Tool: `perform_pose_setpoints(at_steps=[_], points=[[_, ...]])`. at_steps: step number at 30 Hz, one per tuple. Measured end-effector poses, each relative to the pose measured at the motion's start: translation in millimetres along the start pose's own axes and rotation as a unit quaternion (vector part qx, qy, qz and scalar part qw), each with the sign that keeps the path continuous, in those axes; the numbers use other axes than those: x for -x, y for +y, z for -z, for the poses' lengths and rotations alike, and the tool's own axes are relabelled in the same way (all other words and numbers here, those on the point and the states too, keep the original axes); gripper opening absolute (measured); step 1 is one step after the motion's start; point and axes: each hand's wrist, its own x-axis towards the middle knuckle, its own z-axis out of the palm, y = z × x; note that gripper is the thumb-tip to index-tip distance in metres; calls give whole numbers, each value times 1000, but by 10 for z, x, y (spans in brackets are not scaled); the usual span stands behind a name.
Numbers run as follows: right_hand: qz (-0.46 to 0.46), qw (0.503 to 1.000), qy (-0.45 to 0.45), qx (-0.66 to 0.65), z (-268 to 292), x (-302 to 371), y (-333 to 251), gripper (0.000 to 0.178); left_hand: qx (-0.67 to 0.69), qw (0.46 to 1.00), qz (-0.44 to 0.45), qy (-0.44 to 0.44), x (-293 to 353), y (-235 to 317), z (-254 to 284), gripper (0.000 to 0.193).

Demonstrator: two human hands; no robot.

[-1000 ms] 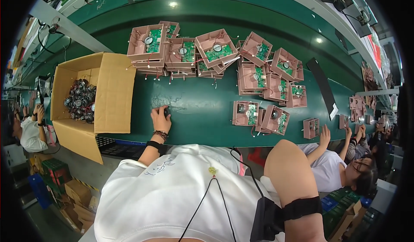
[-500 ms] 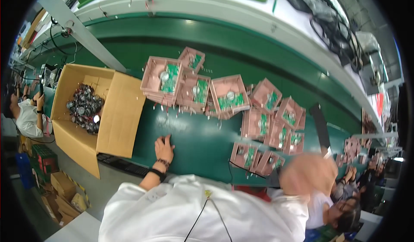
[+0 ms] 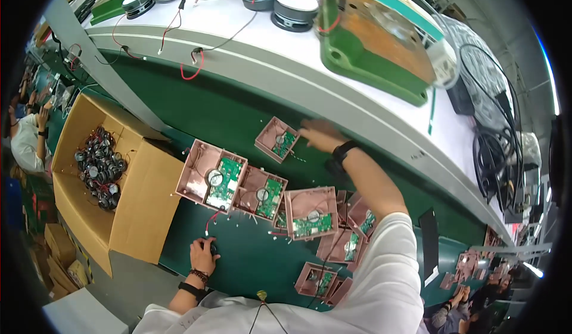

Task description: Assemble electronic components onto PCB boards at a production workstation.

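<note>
My right hand (image 3: 319, 135), blurred, reaches far over the green work surface. Its outstretched fingers are at the right edge of a small pink open box (image 3: 276, 137) holding a green circuit board; whether they touch it I cannot tell. Near the front edge, my left hand (image 3: 202, 258) is curled around a small dark round part (image 3: 213, 249), mostly hidden by the fingers. Just beyond it, a red wire (image 3: 211, 219) with a white plug hangs from a stack of pink boxes (image 3: 193, 173). Each visible top box has a green board and a round metal piece.
At left stands an open cardboard carton (image 3: 143, 197) with many small wired speakers (image 3: 100, 167) inside. More pink boxes (image 3: 311, 206) lie to the right, partly behind my right arm. A raised white shelf (image 3: 238, 42) bears larger speakers (image 3: 295, 9) and a green fixture (image 3: 372, 48).
My right arm has swung from the lower right to the far side, near the small box. My left hand stays near the front edge. The view has shifted, bringing more of the shelf in.
</note>
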Motion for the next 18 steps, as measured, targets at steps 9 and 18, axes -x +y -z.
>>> perform_pose_setpoints(at_steps=[9, 18], points=[[245, 889, -64, 381, -335, -26, 178, 11, 16, 1000, 23, -12, 114, -19, -38, 60], [-92, 936, 165, 298, 814, 1608, -325, 18, 42, 997, -60, 27, 88, -172, -110, 55]])
